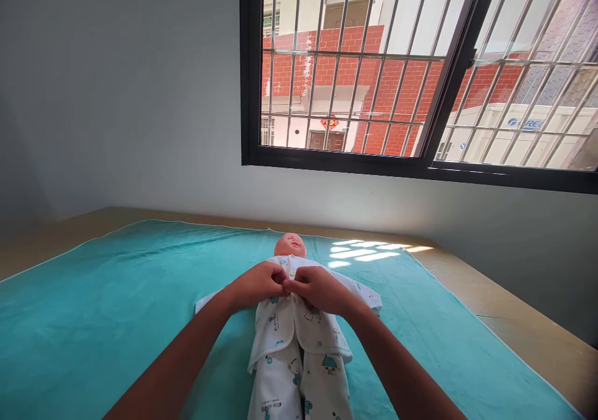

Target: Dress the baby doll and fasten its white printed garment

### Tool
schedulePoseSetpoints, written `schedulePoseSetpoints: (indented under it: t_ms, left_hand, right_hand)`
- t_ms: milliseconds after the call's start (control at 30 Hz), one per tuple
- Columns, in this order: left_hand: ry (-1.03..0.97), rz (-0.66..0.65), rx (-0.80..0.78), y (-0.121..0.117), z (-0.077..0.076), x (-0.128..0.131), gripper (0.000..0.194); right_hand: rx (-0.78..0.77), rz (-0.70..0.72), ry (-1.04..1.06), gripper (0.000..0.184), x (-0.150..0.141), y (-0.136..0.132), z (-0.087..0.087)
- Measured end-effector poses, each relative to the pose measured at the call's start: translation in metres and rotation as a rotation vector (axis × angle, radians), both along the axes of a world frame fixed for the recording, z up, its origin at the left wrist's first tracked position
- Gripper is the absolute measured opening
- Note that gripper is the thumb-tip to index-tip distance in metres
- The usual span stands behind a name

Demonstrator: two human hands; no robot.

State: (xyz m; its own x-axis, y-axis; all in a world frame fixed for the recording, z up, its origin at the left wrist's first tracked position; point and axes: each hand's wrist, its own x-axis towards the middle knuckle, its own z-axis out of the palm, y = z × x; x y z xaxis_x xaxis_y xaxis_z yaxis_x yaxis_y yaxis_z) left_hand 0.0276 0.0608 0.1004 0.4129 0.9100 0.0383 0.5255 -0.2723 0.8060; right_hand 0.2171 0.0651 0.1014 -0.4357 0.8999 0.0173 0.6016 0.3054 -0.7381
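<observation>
A baby doll (290, 244) lies on its back on a teal sheet (116, 301), head toward the wall. It wears a white printed baby suit (299, 345) whose front flaps hang apart below the chest. My left hand (260, 285) and my right hand (318, 289) meet over the doll's chest. Both have their fingers pinched on the suit's front edges near the collar. What lies between the fingertips is too small to make out.
The sheet covers a wide wooden platform (514, 320) set against a grey wall. A black-framed barred window (420, 71) fills the upper right, and sunlight stripes (364, 252) fall on the sheet beside the doll's head.
</observation>
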Motion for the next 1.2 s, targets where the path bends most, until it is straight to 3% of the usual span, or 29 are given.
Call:
schedulePoseSetpoints:
  t_ms: [133, 300, 567, 767, 967, 1067, 1200]
  left_hand:
    - [0.054, -0.078, 0.007, -0.011, -0.002, -0.008, 0.013]
    - [0.076, -0.038, 0.053, -0.019, -0.004, -0.003, 0.021]
    - [0.104, 0.065, 0.186, -0.028, -0.007, 0.012, 0.013]
    - [0.05, 0.019, 0.027, -0.021, 0.0, -0.005, 0.019]
    - [-0.005, -0.008, -0.062, -0.019, 0.0, -0.01, 0.018]
    - [-0.034, -0.019, -0.102, -0.019, -0.003, -0.008, 0.021]
    - [-0.078, -0.038, -0.141, -0.017, -0.006, -0.007, 0.023]
  right_hand:
    - [0.24, -0.064, -0.283, 0.03, -0.006, -0.035, 0.006]
    - [0.475, -0.188, -0.52, 0.01, -0.015, -0.059, -0.007]
    - [0.565, -0.025, -0.842, 0.022, -0.026, -0.068, -0.003]
    - [0.511, -0.177, -0.686, 0.011, -0.032, -0.072, -0.006]
    - [0.362, -0.13, -0.6, 0.012, -0.017, -0.068, 0.0]
    - [0.352, -0.117, -0.506, 0.006, -0.01, -0.061, -0.004]
    - [0.399, -0.209, -0.386, 0.015, -0.008, -0.047, -0.014]
